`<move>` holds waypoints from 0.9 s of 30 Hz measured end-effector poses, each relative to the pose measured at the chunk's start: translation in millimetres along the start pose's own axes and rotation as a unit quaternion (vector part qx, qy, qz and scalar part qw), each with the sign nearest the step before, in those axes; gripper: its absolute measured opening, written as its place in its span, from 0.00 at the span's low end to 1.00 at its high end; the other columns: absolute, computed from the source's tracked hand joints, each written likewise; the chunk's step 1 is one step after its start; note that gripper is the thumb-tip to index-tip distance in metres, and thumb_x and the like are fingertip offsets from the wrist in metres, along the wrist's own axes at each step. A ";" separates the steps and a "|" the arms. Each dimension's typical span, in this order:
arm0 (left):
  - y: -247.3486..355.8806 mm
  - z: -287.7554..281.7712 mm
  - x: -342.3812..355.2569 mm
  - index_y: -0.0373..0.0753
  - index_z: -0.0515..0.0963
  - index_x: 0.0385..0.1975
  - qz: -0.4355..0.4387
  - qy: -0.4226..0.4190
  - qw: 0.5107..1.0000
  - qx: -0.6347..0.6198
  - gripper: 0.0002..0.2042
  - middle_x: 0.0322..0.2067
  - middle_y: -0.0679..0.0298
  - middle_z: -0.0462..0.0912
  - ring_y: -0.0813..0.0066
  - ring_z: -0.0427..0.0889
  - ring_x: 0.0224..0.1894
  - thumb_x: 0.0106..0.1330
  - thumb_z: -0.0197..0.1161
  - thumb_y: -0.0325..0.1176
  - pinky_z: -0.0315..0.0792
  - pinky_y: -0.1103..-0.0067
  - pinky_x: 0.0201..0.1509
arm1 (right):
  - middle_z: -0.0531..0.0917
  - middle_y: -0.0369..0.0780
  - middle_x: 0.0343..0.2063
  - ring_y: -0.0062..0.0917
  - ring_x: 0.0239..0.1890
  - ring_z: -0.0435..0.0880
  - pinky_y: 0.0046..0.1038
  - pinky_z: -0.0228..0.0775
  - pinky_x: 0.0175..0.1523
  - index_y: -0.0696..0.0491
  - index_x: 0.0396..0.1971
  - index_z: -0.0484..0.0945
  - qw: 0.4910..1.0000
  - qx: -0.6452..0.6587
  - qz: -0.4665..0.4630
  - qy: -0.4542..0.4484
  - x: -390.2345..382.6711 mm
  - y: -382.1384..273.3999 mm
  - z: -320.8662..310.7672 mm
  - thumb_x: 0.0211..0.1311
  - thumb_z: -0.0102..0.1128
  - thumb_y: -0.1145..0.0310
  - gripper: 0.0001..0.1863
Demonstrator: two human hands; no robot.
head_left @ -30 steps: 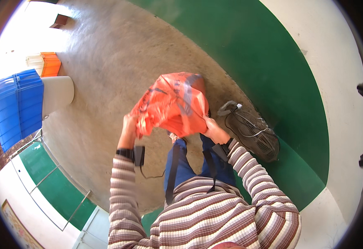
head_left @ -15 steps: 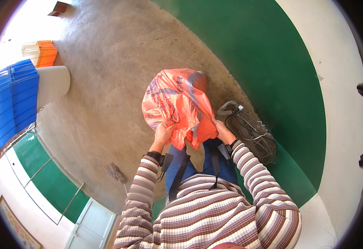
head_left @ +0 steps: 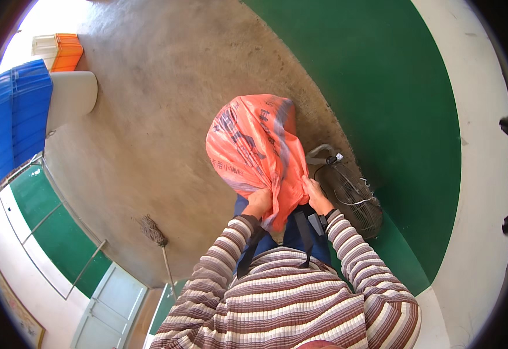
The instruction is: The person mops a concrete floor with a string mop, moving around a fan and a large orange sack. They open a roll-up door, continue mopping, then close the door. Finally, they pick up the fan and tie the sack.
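Note:
A bulky orange-red plastic sack [head_left: 251,145] with grey stripes and dark print stands just in front of my legs, its near end bunched into folds. My left hand [head_left: 259,202] is closed on the gathered plastic at the near left. On the right edge of the same end, my right hand [head_left: 316,196] pinches the plastic. A short fold hangs between the hands, over my blue trousers. Whatever the sack contains is hidden.
A dark wire-caged fan [head_left: 355,200] with a pale cable lies right of the sack, by the green wall [head_left: 387,116]. A mop [head_left: 153,231] rests on the floor at left. Farther left are a blue-covered object [head_left: 15,119], a white bin [head_left: 73,96] and an orange crate [head_left: 69,52].
My left hand has moved right, closer to my right hand, and the sack's near end is bunched narrower. The sack's body looks rounder and has turned slightly.

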State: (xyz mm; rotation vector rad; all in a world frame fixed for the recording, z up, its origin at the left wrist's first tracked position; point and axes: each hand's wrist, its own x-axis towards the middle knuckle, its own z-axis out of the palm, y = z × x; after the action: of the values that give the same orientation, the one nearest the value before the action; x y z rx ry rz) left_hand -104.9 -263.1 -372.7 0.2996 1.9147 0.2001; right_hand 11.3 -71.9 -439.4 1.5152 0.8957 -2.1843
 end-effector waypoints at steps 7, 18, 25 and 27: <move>6.5 17.5 -4.5 0.38 0.82 0.34 0.031 -0.113 0.993 0.032 0.11 0.39 0.48 0.82 0.52 0.82 0.44 0.60 0.52 0.32 0.75 0.64 0.45 | 0.82 0.39 0.37 0.23 0.39 0.82 0.26 0.75 0.45 0.57 0.42 0.77 0.997 0.038 0.072 -0.007 0.3 -19.0 40.2 0.65 0.54 0.62 0.14; -35.9 76.0 20.4 0.43 0.78 0.39 0.114 0.020 0.991 -0.068 0.15 0.34 0.55 0.83 0.54 0.82 0.41 0.58 0.57 0.44 0.73 0.63 0.43 | 0.81 0.34 0.22 0.17 0.22 0.76 0.21 0.66 0.29 0.58 0.28 0.82 0.973 -0.205 0.056 -0.094 60.1 -34.5 136.7 0.56 0.65 0.64 0.11; -45.0 47.0 40.3 0.46 0.77 0.45 0.040 0.110 0.982 -0.150 0.18 0.38 0.57 0.82 0.55 0.81 0.41 0.56 0.60 0.45 0.74 0.64 0.41 | 0.79 0.38 0.27 0.22 0.32 0.78 0.26 0.73 0.38 0.57 0.32 0.79 0.984 -0.093 0.103 -0.109 130.3 -25.5 126.6 0.57 0.62 0.63 0.12; -56.3 30.1 42.9 0.45 0.78 0.42 -0.045 0.155 0.968 -0.191 0.17 0.39 0.56 0.82 0.56 0.81 0.42 0.55 0.61 0.45 0.74 0.64 0.41 | 0.80 0.39 0.32 0.23 0.39 0.78 0.28 0.75 0.44 0.55 0.34 0.80 0.974 -0.082 0.145 -0.156 135.4 -39.1 117.2 0.60 0.60 0.59 0.14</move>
State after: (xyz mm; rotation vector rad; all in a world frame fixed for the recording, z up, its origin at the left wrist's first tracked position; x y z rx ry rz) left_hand -97.4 -303.9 -437.4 -0.0835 2.1394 0.5759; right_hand -146.4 -109.7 -524.9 1.1060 0.6840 -2.0053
